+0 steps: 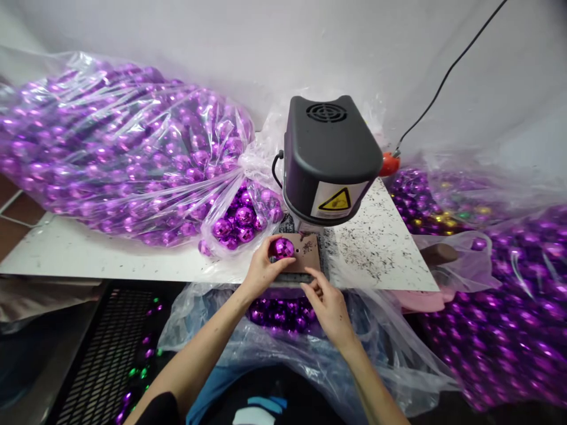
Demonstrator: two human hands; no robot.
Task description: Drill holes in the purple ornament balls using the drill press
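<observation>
My left hand (261,268) grips a shiny purple disco ball ornament (283,248) between thumb and fingers, over the left part of a brown plate (309,260). The plate lies under the head of a dark grey bench drill press (330,153) with a yellow warning label. Just below the plate's front edge is my right hand (326,301), its fingers bent and slightly apart, with nothing visible in them. More purple balls (281,314) lie in an open clear plastic bag (212,348) below the table edge, over the lap.
A big clear bag of purple balls (119,153) fills the table's left, its mouth spilling toward the machine. Dark shavings (367,248) litter the white tabletop (398,260) at right. Further bags of balls (500,307) stand right; a black crate (110,354) stands lower left.
</observation>
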